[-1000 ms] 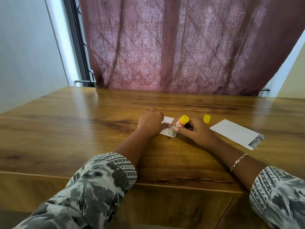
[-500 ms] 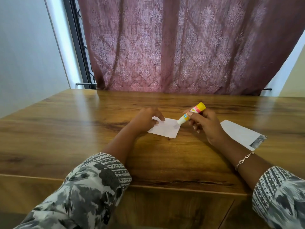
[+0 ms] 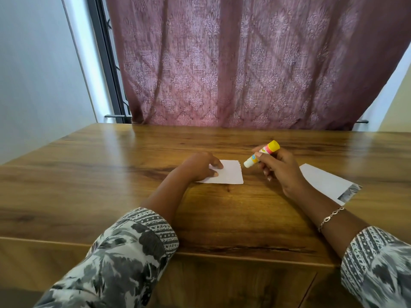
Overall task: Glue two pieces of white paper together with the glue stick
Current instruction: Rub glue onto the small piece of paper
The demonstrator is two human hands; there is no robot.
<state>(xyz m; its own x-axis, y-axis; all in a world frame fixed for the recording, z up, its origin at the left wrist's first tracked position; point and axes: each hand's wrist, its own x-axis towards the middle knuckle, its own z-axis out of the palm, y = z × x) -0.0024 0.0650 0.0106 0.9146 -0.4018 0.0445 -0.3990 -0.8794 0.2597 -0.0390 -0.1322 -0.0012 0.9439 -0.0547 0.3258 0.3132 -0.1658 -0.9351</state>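
Observation:
A small white paper square (image 3: 230, 173) lies flat on the wooden table (image 3: 111, 174). My left hand (image 3: 200, 166) presses on its left part with fingertips, pinning it down. My right hand (image 3: 281, 168) holds the uncapped glue stick (image 3: 262, 154), yellow at its base, tilted with its white tip pointing down-left, just off the paper's upper right corner and above the table. A second, larger white paper (image 3: 327, 183) with a dark printed corner lies to the right, partly hidden behind my right hand.
A mauve patterned curtain (image 3: 244, 63) hangs behind the table's far edge. The table's front edge (image 3: 222, 254) runs near my sleeves. The yellow glue cap is not visible now.
My right hand has lifted the glue stick off the small paper and moved it up and to the right. The small paper is now uncovered, and my left hand still holds it.

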